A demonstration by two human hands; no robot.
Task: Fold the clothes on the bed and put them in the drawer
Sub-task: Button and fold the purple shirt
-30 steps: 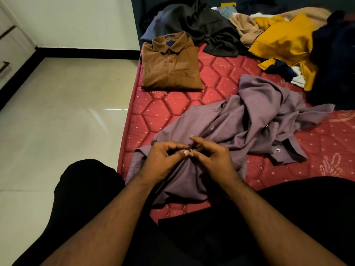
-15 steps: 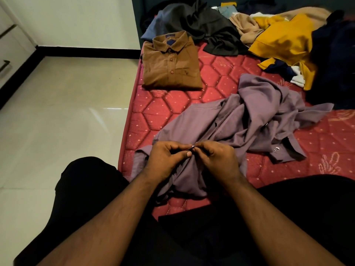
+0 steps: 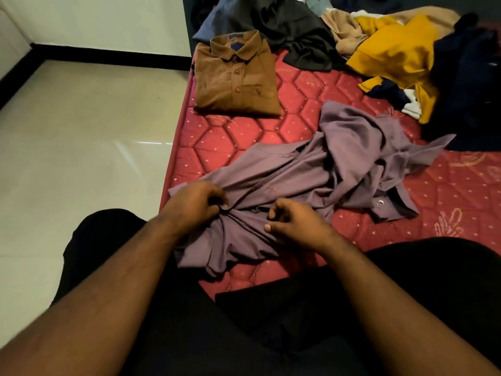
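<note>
- Mauve shirt [image 3: 311, 172] is seen crumpled at the near edge of the red mattress [image 3: 244, 137], a folded brown shirt [image 3: 235, 77] lying beyond it.
- Cloth at a button is pinched by the left hand [image 3: 195, 204]; the placket is gripped by the right hand [image 3: 295, 223], fingers curled.
- Fabric is judged light, limp and creasing easily; collar and shoulder seams are reckoned the best holds.

Both bare forearms reach forward and angle inward. The left hand [image 3: 193, 203] is curled tight, fingertips pinched together at a button. The right hand [image 3: 294, 222] sits just beside it, apart, fingers bent and thumb extended.
</note>
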